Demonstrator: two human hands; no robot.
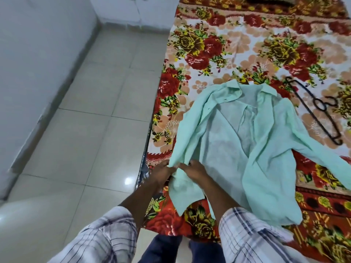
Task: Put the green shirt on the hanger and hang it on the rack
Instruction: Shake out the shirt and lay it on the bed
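The pale green shirt (252,141) lies spread open on the floral bed cover, collar pointing away from me. Its left front edge hangs toward the bed's near-left side. My left hand (162,172) and my right hand (193,170) sit close together there, both pinching the shirt's left front edge. A black hanger (313,109) lies flat on the cover to the right of the collar, apart from the shirt and from both hands. No rack is in view.
The bed with its red and yellow floral cover (237,48) fills the right side. A pale tiled floor (98,111) runs along the left, bounded by a white wall (34,54). A dark item lies at the bed's far end (269,1).
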